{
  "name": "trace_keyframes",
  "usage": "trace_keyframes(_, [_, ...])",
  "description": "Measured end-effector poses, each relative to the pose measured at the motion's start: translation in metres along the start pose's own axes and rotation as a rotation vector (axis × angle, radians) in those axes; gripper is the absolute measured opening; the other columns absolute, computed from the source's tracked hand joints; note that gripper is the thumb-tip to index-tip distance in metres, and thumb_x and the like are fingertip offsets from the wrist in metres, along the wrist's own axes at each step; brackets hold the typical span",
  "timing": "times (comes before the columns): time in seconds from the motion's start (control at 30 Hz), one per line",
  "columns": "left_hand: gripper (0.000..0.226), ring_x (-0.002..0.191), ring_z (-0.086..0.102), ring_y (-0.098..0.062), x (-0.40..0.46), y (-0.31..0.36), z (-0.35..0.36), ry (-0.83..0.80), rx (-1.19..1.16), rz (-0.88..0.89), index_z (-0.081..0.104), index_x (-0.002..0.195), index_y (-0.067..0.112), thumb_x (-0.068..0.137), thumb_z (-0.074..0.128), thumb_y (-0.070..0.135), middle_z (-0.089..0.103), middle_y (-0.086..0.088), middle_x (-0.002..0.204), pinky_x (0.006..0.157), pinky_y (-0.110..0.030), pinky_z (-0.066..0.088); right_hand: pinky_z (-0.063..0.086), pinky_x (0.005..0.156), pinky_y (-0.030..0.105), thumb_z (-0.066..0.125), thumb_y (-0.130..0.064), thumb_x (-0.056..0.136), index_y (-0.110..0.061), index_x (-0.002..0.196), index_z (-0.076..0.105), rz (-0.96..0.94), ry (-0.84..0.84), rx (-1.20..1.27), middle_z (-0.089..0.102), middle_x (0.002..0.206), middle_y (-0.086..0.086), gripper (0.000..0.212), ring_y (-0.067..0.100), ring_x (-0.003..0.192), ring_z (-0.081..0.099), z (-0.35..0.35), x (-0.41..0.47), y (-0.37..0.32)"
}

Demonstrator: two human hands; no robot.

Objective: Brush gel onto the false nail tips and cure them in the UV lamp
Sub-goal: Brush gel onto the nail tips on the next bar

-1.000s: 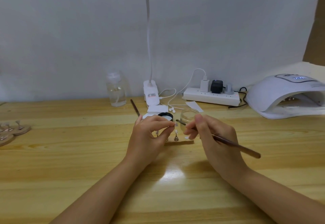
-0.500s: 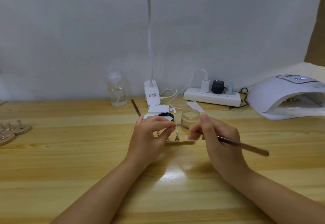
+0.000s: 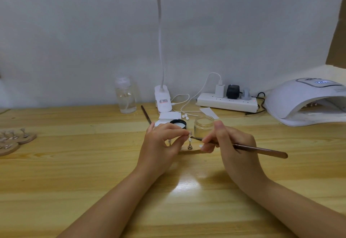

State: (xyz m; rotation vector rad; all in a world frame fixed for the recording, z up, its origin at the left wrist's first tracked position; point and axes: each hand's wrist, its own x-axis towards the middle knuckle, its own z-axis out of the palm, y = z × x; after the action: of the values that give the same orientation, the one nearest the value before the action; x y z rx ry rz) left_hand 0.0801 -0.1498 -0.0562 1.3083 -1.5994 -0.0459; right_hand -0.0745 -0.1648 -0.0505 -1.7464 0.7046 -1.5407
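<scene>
My left hand (image 3: pixel 161 144) pinches a small clear nail tip (image 3: pixel 190 133) on top of a metal stand (image 3: pixel 190 145) that sits on a wooden base (image 3: pixel 192 151). My right hand (image 3: pixel 232 144) grips a brown brush (image 3: pixel 262 150), whose bristle end touches the nail tip. Another white nail tip (image 3: pixel 200 145) shows just under my right fingers. Behind my hands stand a clear glass jar (image 3: pixel 203 125) and an open black-rimmed gel pot (image 3: pixel 178 123). The white UV lamp (image 3: pixel 307 101) sits at the far right with its display lit.
A clear pump bottle (image 3: pixel 125 97), a desk lamp base (image 3: pixel 162 99) and a power strip (image 3: pixel 227 103) line the wall. A second brush (image 3: pixel 146 114) lies behind the pot. Wooden discs with nail stands (image 3: pixel 13 140) sit at the left edge.
The brush handle has swung slightly lower and to the right while its bristle end stays at the nail tip. My left hand has kept its pinch.
</scene>
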Motion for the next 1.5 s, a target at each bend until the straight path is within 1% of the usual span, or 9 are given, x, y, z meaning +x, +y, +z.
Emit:
trace_keyframes(0.2, [0.015,0.077,0.060,-0.011,0.0000,0.0034,-0.0005,0.003,0.008,-0.016,0.073,0.084,0.025,0.075,0.073,0.013,0.061,0.021,0.079,0.106,-0.030,0.015,0.048,0.059,0.013,0.045,-0.036,0.093,-0.016,0.068,0.066,-0.022,-0.044,-0.064,0.066,0.060,0.000,0.038,0.003,0.058,0.063,-0.0009,-0.0005,0.0009])
trace_keyframes(0.37, [0.018,0.086,0.058,0.000,-0.0005,0.0061,-0.0031,0.008,-0.033,-0.017,0.068,0.077,0.030,0.075,0.073,0.013,0.062,0.018,0.081,0.111,-0.042,0.020,0.046,0.051,0.014,0.046,-0.040,0.093,-0.015,0.061,0.064,0.025,0.011,-0.003,0.063,0.053,0.010,0.044,0.009,0.047,0.059,-0.0036,-0.0012,-0.0002])
trace_keyframes(0.47, [0.015,0.088,0.056,0.002,-0.0014,0.0075,-0.0045,0.021,-0.052,0.002,0.070,0.075,0.024,0.071,0.075,0.010,0.064,0.012,0.082,0.105,-0.055,0.026,0.048,0.056,0.013,0.046,-0.041,0.083,-0.016,0.069,0.064,0.027,0.017,0.023,0.068,0.063,0.005,0.034,0.008,0.055,0.062,-0.0037,0.0006,-0.0025])
trace_keyframes(0.57, [0.014,0.088,0.056,0.003,-0.0011,0.0083,-0.0051,0.042,-0.073,0.007,0.069,0.073,0.021,0.070,0.076,0.009,0.064,0.013,0.084,0.097,-0.061,0.033,0.045,0.057,0.011,0.043,-0.037,0.093,-0.014,0.072,0.064,0.010,0.009,0.018,0.068,0.065,0.004,0.038,0.008,0.057,0.062,-0.0033,-0.0005,-0.0011])
trace_keyframes(0.7, [0.018,0.087,0.058,0.002,-0.0016,0.0079,-0.0051,0.029,-0.072,-0.024,0.063,0.071,0.028,0.073,0.074,0.014,0.064,0.016,0.080,0.111,-0.039,0.020,0.044,0.059,0.009,0.040,-0.030,0.093,-0.013,0.075,0.063,-0.053,-0.025,-0.037,0.067,0.063,0.001,0.034,0.006,0.060,0.063,-0.0026,-0.0028,0.0014])
trace_keyframes(0.8, [0.016,0.085,0.058,0.002,-0.0017,0.0069,-0.0051,0.029,-0.047,-0.027,0.063,0.071,0.027,0.073,0.074,0.015,0.064,0.016,0.078,0.105,-0.020,0.014,0.044,0.061,0.008,0.038,-0.035,0.092,-0.013,0.078,0.064,-0.116,-0.080,-0.111,0.067,0.069,-0.004,0.037,0.002,0.066,0.063,-0.0011,-0.0027,0.0016])
trace_keyframes(1.03, [0.027,0.083,0.057,0.002,-0.0007,0.0056,-0.0048,0.015,-0.049,-0.035,0.059,0.069,0.037,0.071,0.075,0.015,0.064,0.015,0.075,0.110,-0.042,0.021,0.046,0.060,0.010,0.036,-0.037,0.089,-0.022,0.070,0.062,-0.143,-0.087,-0.084,0.064,0.060,-0.004,0.036,0.000,0.061,0.062,-0.0011,-0.0045,0.0023])
trace_keyframes(1.4, [0.029,0.084,0.057,0.004,-0.0009,0.0063,-0.0048,0.010,-0.064,-0.042,0.060,0.068,0.037,0.070,0.077,0.012,0.064,0.016,0.076,0.110,-0.047,0.020,0.045,0.062,0.009,0.041,-0.035,0.092,-0.023,0.071,0.062,-0.136,-0.105,-0.135,0.065,0.063,-0.005,0.032,0.000,0.064,0.062,-0.0014,-0.0024,0.0028])
trace_keyframes(1.5, [0.027,0.083,0.057,0.004,-0.0010,0.0062,-0.0042,0.013,-0.068,-0.043,0.062,0.067,0.033,0.070,0.077,0.011,0.064,0.016,0.075,0.109,-0.049,0.022,0.044,0.057,0.012,0.044,-0.042,0.089,-0.018,0.062,0.064,-0.066,-0.108,-0.077,0.063,0.053,0.005,0.041,0.004,0.052,0.059,-0.0013,-0.0047,0.0032])
